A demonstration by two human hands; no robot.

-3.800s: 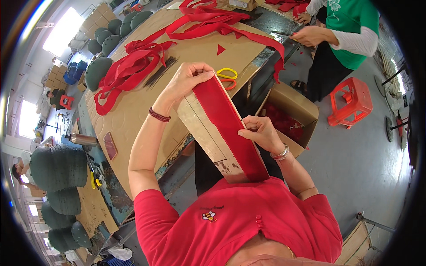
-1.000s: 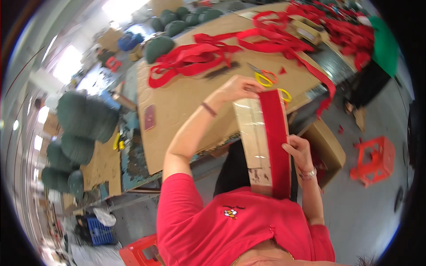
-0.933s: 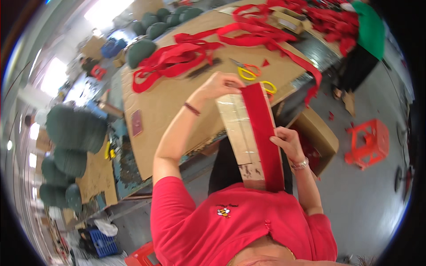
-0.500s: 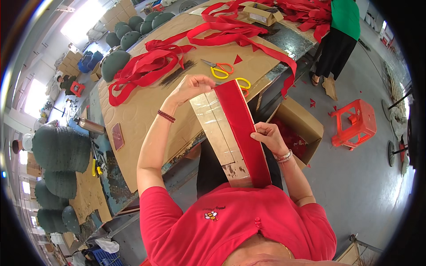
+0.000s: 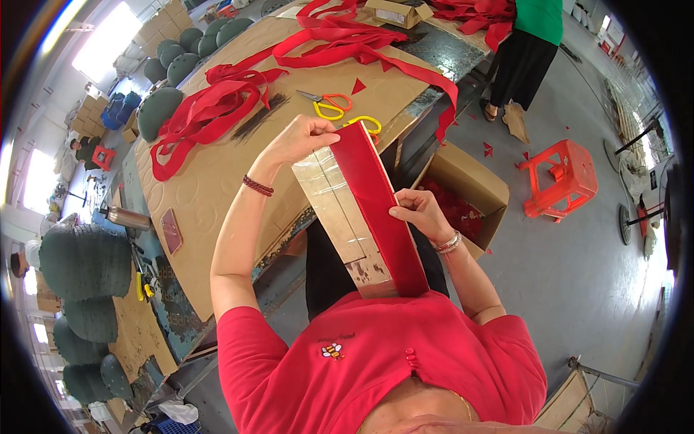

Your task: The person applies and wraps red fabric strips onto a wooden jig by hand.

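Note:
A long cardboard strip (image 5: 338,217), taped over, leans from my chest up to the table edge. A wide red ribbon (image 5: 377,210) lies flat along its right side. My left hand (image 5: 302,137) grips the top end of the cardboard and ribbon together. My right hand (image 5: 417,214) pinches the ribbon's right edge about halfway down the strip. Both forearms rise from my red shirt.
The cardboard-covered table (image 5: 210,181) holds heaps of red ribbon (image 5: 217,108) and two pairs of yellow-handled scissors (image 5: 329,107). An open box of red pieces (image 5: 463,195) stands on the floor, beside a red plastic stool (image 5: 560,177). A person in green (image 5: 531,43) stands at the far table end.
The view has swung and steadied. My right hand has slid a little up the ribbon's edge; my left hand stays at the top of the cardboard strip.

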